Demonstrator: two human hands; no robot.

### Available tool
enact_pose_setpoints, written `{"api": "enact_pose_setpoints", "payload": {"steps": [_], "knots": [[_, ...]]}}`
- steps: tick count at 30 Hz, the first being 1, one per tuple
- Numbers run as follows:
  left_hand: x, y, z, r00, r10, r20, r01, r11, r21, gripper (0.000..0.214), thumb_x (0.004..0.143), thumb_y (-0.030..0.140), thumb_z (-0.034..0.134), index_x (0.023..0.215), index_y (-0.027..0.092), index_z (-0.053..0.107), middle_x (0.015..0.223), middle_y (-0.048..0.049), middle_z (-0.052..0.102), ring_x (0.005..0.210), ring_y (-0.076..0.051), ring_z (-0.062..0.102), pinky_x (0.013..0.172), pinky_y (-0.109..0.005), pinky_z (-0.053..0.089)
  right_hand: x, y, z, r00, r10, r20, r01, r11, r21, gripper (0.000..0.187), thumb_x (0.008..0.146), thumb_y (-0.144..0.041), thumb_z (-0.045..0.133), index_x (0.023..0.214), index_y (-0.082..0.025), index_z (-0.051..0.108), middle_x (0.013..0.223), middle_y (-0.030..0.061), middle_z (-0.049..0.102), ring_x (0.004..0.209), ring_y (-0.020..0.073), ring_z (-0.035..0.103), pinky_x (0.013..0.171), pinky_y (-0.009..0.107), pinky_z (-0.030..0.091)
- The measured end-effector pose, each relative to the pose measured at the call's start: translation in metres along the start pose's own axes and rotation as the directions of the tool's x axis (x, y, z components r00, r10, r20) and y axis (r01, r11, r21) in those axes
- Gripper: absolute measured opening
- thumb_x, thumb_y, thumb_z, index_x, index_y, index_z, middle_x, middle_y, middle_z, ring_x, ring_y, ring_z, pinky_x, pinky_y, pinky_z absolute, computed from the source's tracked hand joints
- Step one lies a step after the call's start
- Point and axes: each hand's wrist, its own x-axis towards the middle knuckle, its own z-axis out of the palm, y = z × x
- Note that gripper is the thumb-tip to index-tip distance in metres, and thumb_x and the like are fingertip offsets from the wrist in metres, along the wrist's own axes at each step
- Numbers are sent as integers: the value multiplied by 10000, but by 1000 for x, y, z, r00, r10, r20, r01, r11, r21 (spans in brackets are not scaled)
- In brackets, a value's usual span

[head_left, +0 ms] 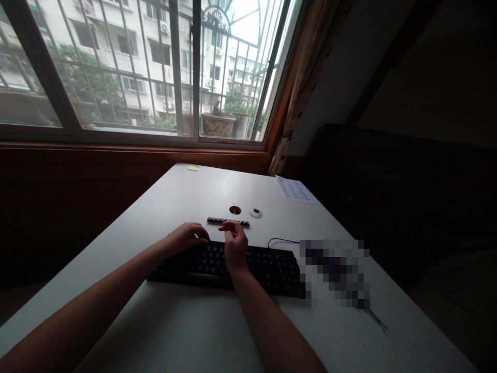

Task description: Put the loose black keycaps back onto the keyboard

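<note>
A black keyboard (272,272) lies across the white table under both my hands. My left hand (188,236) rests at its back left edge, fingers curled and thumb close to the fingertips; whatever lies between them is too dark to make out. Over the keyboard's middle, my right hand (236,247) is raised with fingers bent to the left. Its fingertips come in front of a row of small black keycaps (215,220) just behind the keyboard. Anything inside the right hand's curled fingers is hidden.
The white table (171,331) has a round hole (235,210) with its white ring cover (256,213) beside it. A cable (279,240) runs right toward a blurred-out patch. Printed paper (295,190) and a yellow note (193,168) lie toward the barred window.
</note>
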Motion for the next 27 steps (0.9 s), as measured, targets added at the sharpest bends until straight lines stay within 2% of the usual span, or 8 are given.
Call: {"api": "enact_pose_setpoints", "payload": {"steps": [9,16,21,27], "knots": [[0,5,-5,998,-50,23,52,995,-89,232,825,386,674,906,190,769,887,-55,747,820,-204,691,748,-281,533,0,1,0,1000,11,-1,-11,1000,-7,244,772,-151,441,897,-212,643,837,12,724,812,196,663,775,316,475],[0,1,3,1000,-13,-15,13,1000,-3,189,824,360,673,881,202,760,929,-59,708,804,-199,683,727,-283,536,0,2,1,1000,-2,0,2,1000,7,251,767,-144,439,896,-209,645,839,13,721,810,195,661,770,314,477],[1,-5,7,1000,11,-18,-10,997,82,123,823,286,678,894,224,757,977,-51,684,809,-188,686,734,-276,538,1,3,1,999,-32,7,32,998,-50,261,773,-143,438,893,-214,658,908,25,706,809,190,628,742,305,479],[-1,-7,7,999,-12,-40,11,1000,-23,219,812,358,701,952,197,751,1024,-76,665,836,-198,685,739,-294,557,1,2,0,995,-96,20,97,990,-106,279,775,-117,436,896,-206,670,960,43,659,806,183,593,709,294,479]]}}
